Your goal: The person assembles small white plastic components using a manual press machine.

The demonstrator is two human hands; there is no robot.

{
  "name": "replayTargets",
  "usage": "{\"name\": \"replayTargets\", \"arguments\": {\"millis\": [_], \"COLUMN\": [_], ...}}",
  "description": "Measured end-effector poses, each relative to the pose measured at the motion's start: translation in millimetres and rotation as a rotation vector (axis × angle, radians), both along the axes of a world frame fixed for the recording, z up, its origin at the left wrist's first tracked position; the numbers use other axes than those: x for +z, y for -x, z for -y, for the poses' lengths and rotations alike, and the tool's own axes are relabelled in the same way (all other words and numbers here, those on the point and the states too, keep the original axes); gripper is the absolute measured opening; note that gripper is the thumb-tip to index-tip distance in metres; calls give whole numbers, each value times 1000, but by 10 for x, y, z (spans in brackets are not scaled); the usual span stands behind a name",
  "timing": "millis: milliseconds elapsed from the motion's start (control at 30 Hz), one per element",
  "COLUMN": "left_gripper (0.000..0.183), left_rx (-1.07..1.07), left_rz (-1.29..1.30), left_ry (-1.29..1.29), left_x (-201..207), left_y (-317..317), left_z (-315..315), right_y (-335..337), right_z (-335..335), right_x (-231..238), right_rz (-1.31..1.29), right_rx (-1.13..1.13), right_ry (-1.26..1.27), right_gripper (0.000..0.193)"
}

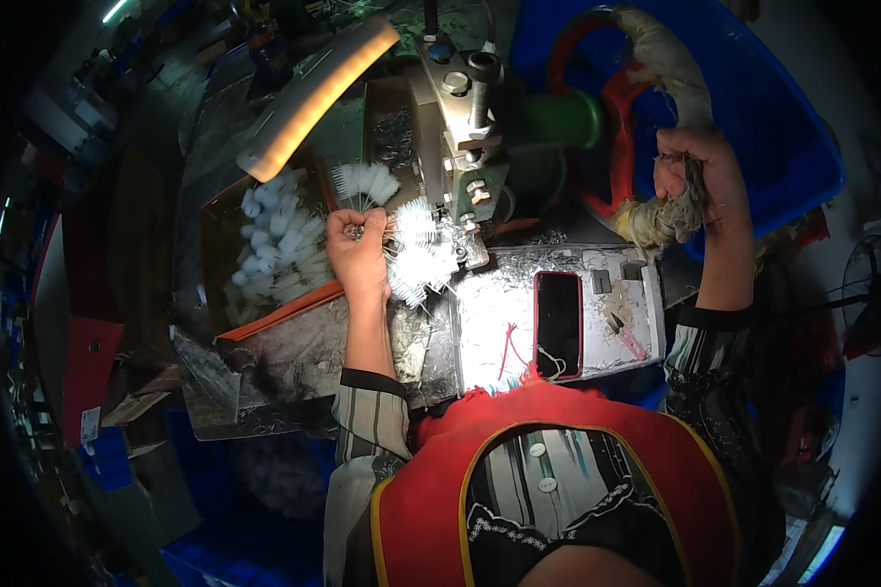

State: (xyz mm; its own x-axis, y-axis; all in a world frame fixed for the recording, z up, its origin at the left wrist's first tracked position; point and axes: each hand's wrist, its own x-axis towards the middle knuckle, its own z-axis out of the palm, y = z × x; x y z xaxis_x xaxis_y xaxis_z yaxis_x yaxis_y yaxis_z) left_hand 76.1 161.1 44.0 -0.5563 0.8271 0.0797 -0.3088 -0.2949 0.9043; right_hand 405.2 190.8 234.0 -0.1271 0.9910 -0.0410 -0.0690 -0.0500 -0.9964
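Observation:
My left hand (pixel 360 256) is closed around the wire stems of several small white bristle brushes (pixel 419 262). Their white heads fan out beside the metal head of a bench press (pixel 472 161), under a bright light. Another tuft of white brushes (pixel 364 184) shows just beyond my fingers. At the right, my right hand (pixel 697 168) grips the rim of a red handwheel (pixel 619 122), where pale cloth wrapping (pixel 656 221) is wound around it. A green shaft housing (pixel 570 119) joins the wheel to the press. Whether a brush sits in the press jaw, I cannot tell.
Left of my left hand, a box (pixel 227 284) holds many white brushes. An orange-lit lamp (pixel 323 98) hangs above it. A phone (pixel 558 323) with a red edge lies on a white board (pixel 489 323) near my body. Behind the wheel stands a blue bin (pixel 768 117).

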Motion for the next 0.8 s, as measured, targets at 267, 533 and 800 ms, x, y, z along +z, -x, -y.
{"name": "replayTargets", "arguments": {"millis": [267, 533, 800], "left_gripper": [22, 25, 24], "left_rx": [12, -112, 5], "left_rz": [-38, -111, -72], "left_ry": [36, 123, 123], "left_x": [99, 91, 92], "left_y": [-27, -33, -111], "left_z": [36, 105, 74], "right_y": [84, -125, 14], "right_z": [188, 114, 89], "right_x": [-1258, -1192, -160], "right_rz": [-149, -21, 22], "right_rx": [-71, 52, -57], "right_ry": [-504, -330, -44], "right_gripper": [22, 15, 23]}}
